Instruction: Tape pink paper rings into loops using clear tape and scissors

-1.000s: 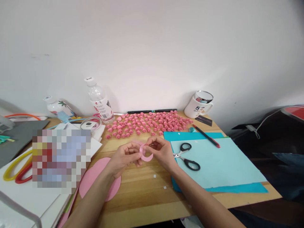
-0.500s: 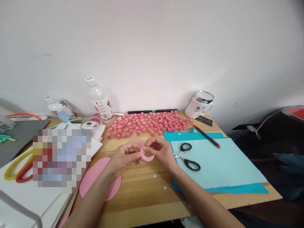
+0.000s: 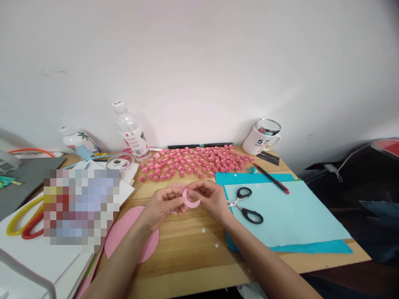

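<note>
Looks like a home craft corner; wooden counter [image 3: 187,257] with paper roses [image 3: 193,162], scissors [image 3: 246,205], coloured paper [image 3: 289,216], a mug [image 3: 262,137] beyond the hands.

Black-handled scissors [image 3: 245,205] lie on light-blue paper [image 3: 289,216]; a white mug [image 3: 261,138] and water bottle [image 3: 131,133] stand behind.

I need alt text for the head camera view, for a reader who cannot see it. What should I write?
The left hand and right hand pinch a curled pink paper strip above a wooden table. Behind them lie many small pink paper roses; black-handled scissors rest on light blue paper to the right.
</note>
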Motion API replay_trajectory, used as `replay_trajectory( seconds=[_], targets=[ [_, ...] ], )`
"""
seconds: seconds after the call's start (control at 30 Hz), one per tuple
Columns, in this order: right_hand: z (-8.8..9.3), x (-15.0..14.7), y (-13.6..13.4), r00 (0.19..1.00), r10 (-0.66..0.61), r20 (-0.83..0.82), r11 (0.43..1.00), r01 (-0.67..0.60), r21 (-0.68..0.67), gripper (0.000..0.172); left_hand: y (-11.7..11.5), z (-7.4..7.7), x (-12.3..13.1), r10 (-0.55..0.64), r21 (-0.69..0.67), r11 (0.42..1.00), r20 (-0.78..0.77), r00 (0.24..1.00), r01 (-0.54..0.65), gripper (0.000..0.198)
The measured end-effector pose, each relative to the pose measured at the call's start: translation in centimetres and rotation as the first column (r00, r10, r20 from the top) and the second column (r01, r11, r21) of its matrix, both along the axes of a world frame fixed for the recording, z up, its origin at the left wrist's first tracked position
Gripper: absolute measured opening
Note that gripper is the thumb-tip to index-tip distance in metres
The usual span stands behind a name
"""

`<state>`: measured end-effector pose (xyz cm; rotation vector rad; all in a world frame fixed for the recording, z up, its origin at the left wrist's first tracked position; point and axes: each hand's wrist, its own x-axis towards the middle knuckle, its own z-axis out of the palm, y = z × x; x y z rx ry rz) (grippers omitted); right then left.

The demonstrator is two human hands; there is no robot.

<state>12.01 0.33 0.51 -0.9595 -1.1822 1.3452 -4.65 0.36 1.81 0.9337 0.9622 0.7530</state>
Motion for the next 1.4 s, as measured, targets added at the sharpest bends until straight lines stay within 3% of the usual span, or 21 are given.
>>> replay_trajectory(
  seconds=[0.5, 0.8, 0.97, 1.23, 1.4],
  targets=[
    [-0.41, -0.04, -0.07, 0.995, 0.004, 0.101, 0.996, -0.013, 0.09, 0.019, -0.1, 0.27, 0.3, 0.038, -0.021, 0.999, 0.063, 0.997, -0.036, 0.022],
    [-0.3, -0.15, -0.24, 0.987, 0.129, 0.095, 0.99, -0.133, 0.042, 0.023, -0.07, -0.12, 0.3, 0.041, -0.001, 0.999, 0.02, 0.999, -0.041, 0.018],
    [-0.32, -0.26, -0.36, 0.983, 0.114, 0.14, 0.99, -0.124, 0.065, 0.023, -0.08, -0.23, 0.33, 0.104, -0.001, 0.995, -0.016, 0.994, -0.104, 0.018],
    [-0.43, -0.44, -0.31, 0.991, 0.125, 0.052, 0.992, -0.126, 0.015, 0.026, 0.09, 0.01, 0.39, 0.131, -0.03, 0.991, -0.031, 0.991, -0.132, 0.02],
    [-0.88, -0.33, -0.14, 0.993, 0.115, 0.031, 0.993, -0.116, 0.021, 0.019, -0.03, 0.08, 0.34, 0.129, -0.04, 0.991, -0.051, 0.99, -0.131, 0.018]
  ],
)
